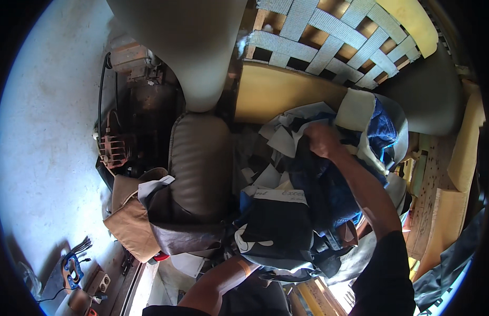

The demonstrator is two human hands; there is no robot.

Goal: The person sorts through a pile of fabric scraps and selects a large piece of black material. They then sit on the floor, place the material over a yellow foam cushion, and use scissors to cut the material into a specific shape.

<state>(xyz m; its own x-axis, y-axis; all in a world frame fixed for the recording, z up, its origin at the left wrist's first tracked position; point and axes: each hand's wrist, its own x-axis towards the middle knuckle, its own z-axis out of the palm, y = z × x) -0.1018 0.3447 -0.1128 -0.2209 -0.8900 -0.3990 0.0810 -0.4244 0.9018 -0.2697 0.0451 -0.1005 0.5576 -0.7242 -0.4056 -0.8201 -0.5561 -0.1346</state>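
My right hand [320, 139] reaches into a loose heap of pale scraps [281, 142] and dark cloth [313, 189], its fingers curled on some fabric at the top. Beside it lies a blue quilted piece [381, 126] edged with cream padding [355, 108]. Lower in the heap is a black piece [276, 221] with a white printed band. My left hand [241, 263] is at that piece’s lower edge, its fingers hidden beneath the material.
A padded grey cushion [199, 158], brown fabric [128, 221] and rusty machinery [112, 150] sit left of the heap. A webbed frame [328, 39] and yellow foam [284, 92] stand above it. Tools [70, 268], a socket strip [99, 282] and wooden boards [421, 226] line the sides.
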